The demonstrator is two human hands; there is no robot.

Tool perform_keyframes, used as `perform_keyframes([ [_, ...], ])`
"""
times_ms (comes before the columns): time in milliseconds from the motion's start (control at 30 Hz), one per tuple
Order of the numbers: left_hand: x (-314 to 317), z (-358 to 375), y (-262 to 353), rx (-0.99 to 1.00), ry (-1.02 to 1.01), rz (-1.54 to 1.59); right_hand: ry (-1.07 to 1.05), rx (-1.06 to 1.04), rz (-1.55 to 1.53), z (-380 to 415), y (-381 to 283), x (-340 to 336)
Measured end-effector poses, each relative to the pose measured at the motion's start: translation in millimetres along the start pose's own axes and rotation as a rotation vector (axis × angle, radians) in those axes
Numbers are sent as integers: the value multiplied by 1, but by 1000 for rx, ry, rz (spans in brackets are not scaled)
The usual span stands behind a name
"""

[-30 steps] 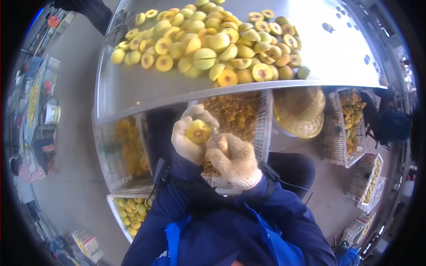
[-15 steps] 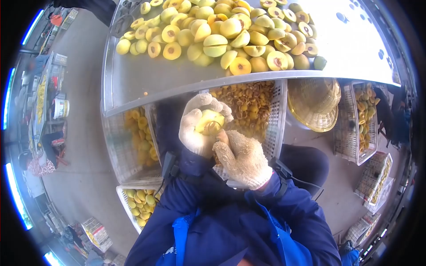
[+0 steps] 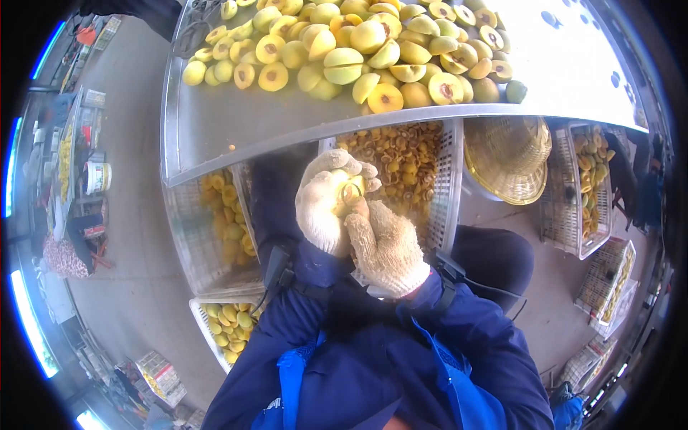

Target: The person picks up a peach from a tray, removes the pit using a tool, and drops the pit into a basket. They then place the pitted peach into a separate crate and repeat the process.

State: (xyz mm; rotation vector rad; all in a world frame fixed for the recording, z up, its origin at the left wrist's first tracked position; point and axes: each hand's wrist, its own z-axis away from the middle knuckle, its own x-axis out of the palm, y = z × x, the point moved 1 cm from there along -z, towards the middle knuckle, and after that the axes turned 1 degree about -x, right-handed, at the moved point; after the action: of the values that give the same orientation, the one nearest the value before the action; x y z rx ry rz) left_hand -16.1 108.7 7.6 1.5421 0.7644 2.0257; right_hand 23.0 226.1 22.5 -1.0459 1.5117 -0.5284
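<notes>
My left hand [image 3: 320, 208], in a pale knitted glove, is curled around a yellow peach half [image 3: 340, 203], its cut side turned up. Against the middle of the cut face lies the thin curved loop of a small pitting tool [image 3: 352, 190]. My right hand [image 3: 393, 249], in a rough, stained glove, is closed on this tool just below the fruit; its handle is hidden in the fingers. Both hands meet above my lap, in front of the metal table [image 3: 236, 129]. Many halved peaches [image 3: 343, 66] are heaped on that table.
Beneath the table edge stands a white crate [image 3: 447, 186] of pit scraps [image 3: 401, 161]. Left are crates of peach halves [image 3: 231, 326]. A woven basket [image 3: 509, 161] and another fruit crate [image 3: 573, 215] stand right. A person [image 3: 64, 254] sits far left.
My left hand has tilted and closed further over the peach half, so less of it shows. The tool's loop has moved up across the cut face. The view has shifted slightly.
</notes>
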Motion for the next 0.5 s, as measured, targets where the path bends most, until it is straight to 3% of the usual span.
perform_keyframes([
  [133,-1,2,-5,-6,89,85,-15,103,-101,0,4,2],
  [233,-8,1,-8,-9,47,87,-131,315,-242,-5,-1,-5],
  [333,0,3,-6,57,74,13,-51,196,-169,-4,-3,-2],
  [500,-1,3,-5,63,61,-48,-159,336,-273,-6,-5,-7],
])
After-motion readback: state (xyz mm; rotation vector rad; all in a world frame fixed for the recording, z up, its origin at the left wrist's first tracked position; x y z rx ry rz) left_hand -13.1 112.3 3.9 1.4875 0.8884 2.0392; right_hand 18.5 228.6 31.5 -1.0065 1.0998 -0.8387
